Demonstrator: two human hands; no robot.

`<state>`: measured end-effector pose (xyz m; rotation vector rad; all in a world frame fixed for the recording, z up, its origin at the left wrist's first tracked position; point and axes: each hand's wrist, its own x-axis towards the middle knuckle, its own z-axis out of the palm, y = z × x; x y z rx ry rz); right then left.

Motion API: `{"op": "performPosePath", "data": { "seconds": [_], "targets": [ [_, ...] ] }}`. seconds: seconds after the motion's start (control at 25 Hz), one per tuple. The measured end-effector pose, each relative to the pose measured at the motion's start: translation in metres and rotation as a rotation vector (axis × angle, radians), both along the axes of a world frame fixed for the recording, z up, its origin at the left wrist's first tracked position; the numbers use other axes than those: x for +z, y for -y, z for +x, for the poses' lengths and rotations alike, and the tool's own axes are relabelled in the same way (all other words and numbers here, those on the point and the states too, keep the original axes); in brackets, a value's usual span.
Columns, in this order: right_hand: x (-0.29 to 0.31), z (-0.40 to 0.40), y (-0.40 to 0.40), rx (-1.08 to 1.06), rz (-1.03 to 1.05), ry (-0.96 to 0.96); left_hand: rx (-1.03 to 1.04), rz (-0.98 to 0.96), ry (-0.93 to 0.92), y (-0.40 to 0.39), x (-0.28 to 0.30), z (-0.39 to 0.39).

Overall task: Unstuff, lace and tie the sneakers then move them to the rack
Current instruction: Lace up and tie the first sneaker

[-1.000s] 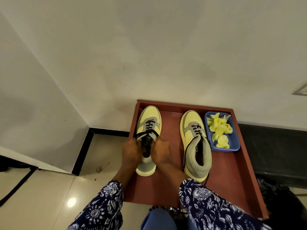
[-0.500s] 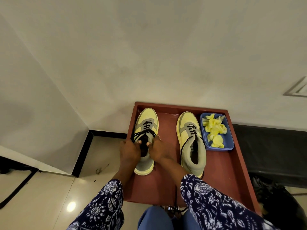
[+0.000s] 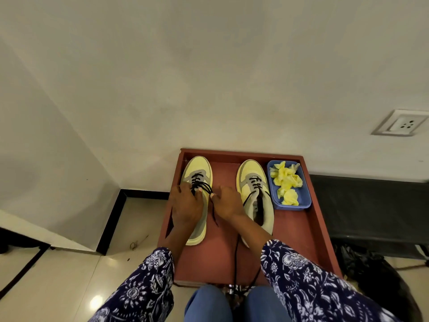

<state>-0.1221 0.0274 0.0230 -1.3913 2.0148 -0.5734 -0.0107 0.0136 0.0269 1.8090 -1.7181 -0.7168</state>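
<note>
Left sneaker (image 3: 197,169) sits directly under the left hand (image 3: 185,204); only its toe shows beyond the fingers and its heel sole below the wrist. Left hand lies over the tongue area, fingers curled, pinching the black lace (image 3: 203,184) at the upper eyelets. Right hand (image 3: 227,202) is just right of that shoe, apart from the left hand, thumb and finger pinching 1 lace end; a loose strand hangs down between both hands onto the red-brown tray (image 3: 308,228). Right sneaker (image 3: 254,182) stands just right of the right hand, partly behind the wrist, untouched, its lace (image 3: 236,263) trailing toward the knees. Further right, touching that shoe's side, a blue bin (image 3: 301,203) holds crumpled yellow paper (image 3: 286,182).
</note>
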Motion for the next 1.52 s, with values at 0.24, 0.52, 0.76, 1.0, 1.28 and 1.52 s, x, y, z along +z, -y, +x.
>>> {"op": "performPosePath", "data": {
  "seconds": [0.24,0.52,0.76,1.0,1.28,1.52],
  "targets": [
    [0.011,-0.04,-0.009,-0.107,-0.113,-0.052,-0.132,-0.049,-0.069,-0.008,0.004,-0.046],
    [-0.001,-0.089,-0.03,-0.25,-0.104,-0.143,-0.265,0.039,-0.038,-0.024,-0.009,-0.085],
    [-0.024,-0.108,-0.043,-0.252,-0.033,-0.12,-0.363,0.126,0.0,-0.031,-0.033,-0.106],
    [-0.037,-0.112,-0.047,-0.219,-0.032,-0.099,-0.333,0.156,-0.006,-0.035,-0.041,-0.117],
    [-0.037,-0.111,-0.046,-0.218,-0.056,-0.091,-0.316,0.122,0.025,-0.032,-0.038,-0.117],
    [-0.035,-0.093,-0.055,-0.176,-0.082,-0.081,-0.265,0.167,0.013,-0.037,-0.04,-0.099]
  ]
}}
